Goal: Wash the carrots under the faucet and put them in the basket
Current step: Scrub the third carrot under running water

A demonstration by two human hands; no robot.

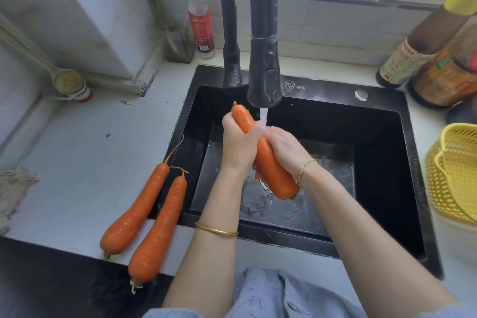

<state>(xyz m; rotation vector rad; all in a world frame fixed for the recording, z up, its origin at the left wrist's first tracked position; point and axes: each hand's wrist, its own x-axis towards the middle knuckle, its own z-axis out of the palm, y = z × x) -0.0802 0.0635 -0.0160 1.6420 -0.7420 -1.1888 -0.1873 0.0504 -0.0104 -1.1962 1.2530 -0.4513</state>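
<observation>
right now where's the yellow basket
The yellow basket sits at the head view's right edge, just right of the black sink.

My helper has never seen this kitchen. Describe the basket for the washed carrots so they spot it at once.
Find the black rectangular sink. On the white counter right of it, at the picture's edge, stands the yellow plastic basket. Unlike the tall brown bottles behind it, it is open-topped and perforated.
</observation>
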